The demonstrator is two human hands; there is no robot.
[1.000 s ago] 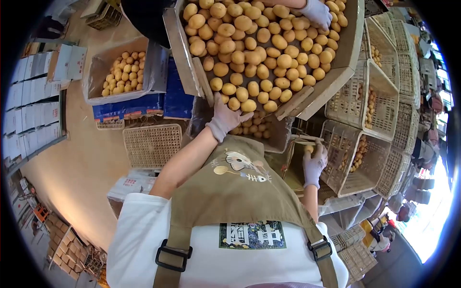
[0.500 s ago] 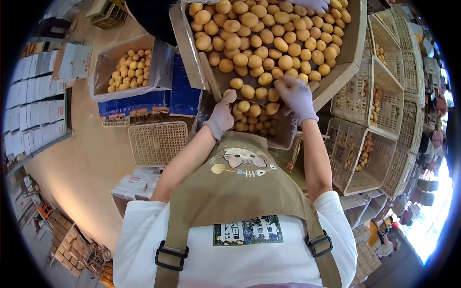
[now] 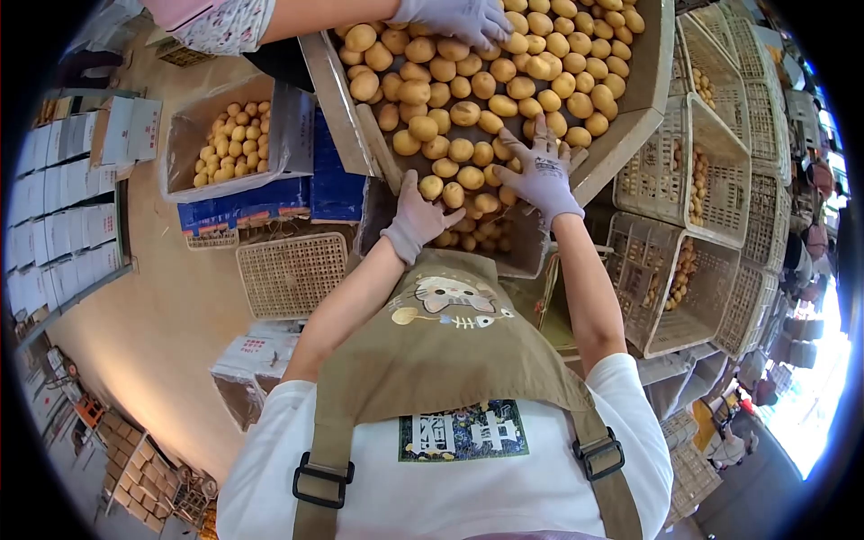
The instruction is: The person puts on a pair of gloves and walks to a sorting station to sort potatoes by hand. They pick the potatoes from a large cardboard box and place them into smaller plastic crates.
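Note:
A wooden-edged sorting tray (image 3: 621, 157) slopes toward me, spread with many round, yellow-brown, potato-like pieces of produce (image 3: 464, 113). At its narrow mouth, my left hand (image 3: 414, 219) in a pale glove is open, its fingers apart beside the pieces at the left edge. My right hand (image 3: 544, 177), gloved too, lies open with fingers spread over the pieces on the right of the mouth. Between my hands, several pieces lie at the lip. Below it, a lined box (image 3: 531, 252) against my apron holds more of them.
Across the tray, another person's gloved hand (image 3: 459, 20) reaches over the produce. A plastic-lined box (image 3: 292, 135) of the same produce stands left, on blue boxes (image 3: 247, 200). A woven-pattern crate (image 3: 292, 274) lies below. Stacked plastic crates (image 3: 652, 171), some holding produce, line the right.
My left fingers have spread from a pinch near one piece and point right. My right hand has opened from a curled shape. The other person's arm has come in over the tray; several pieces have shifted toward the mouth.

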